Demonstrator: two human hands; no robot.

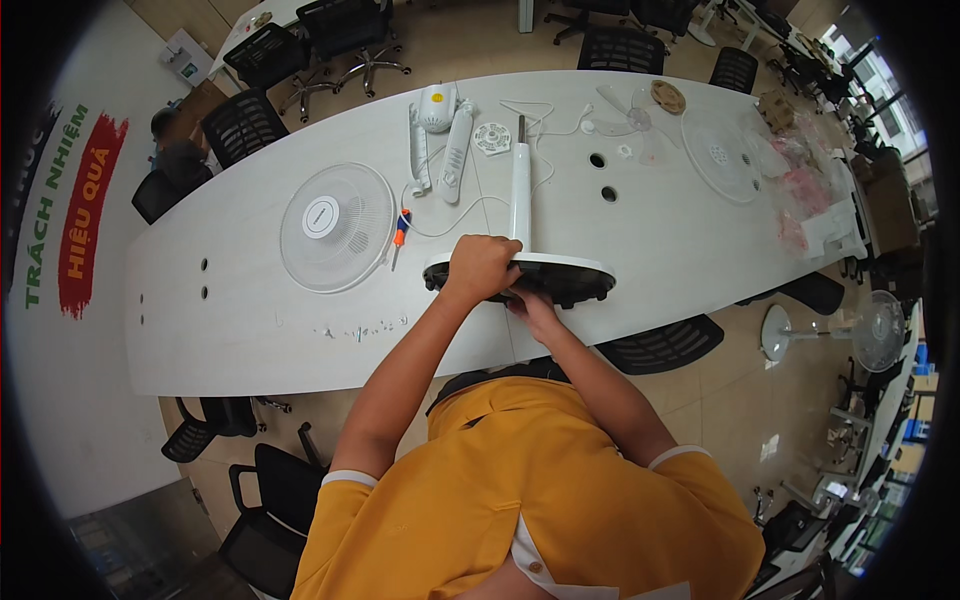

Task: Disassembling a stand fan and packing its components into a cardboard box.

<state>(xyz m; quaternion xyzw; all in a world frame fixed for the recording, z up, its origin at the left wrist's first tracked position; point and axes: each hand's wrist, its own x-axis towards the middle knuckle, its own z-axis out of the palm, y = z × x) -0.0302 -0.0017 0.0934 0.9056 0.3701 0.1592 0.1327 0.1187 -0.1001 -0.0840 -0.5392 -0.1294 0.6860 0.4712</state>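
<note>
A round fan base (585,279), white on top with a black ribbed underside, is tipped up at the table's near side. Its white pole (520,195) points away from me and ends in a bare metal tube. My left hand (480,268) grips the base's rim beside the pole's foot. My right hand (536,309) reaches under the base against the black underside; its fingertips are partly hidden, and whether they hold anything cannot be seen. An orange and blue screwdriver (401,231) lies left of the base. Several small screws and metal parts (360,332) are spread nearer the table edge.
On the white table (247,337) lie a fan grille (337,225), a motor housing (437,109), clear fan blades (637,120), a second grille (720,154) and plastic bags (802,187). A white cord (465,217) winds behind the screwdriver. A chair (660,345) stands at right.
</note>
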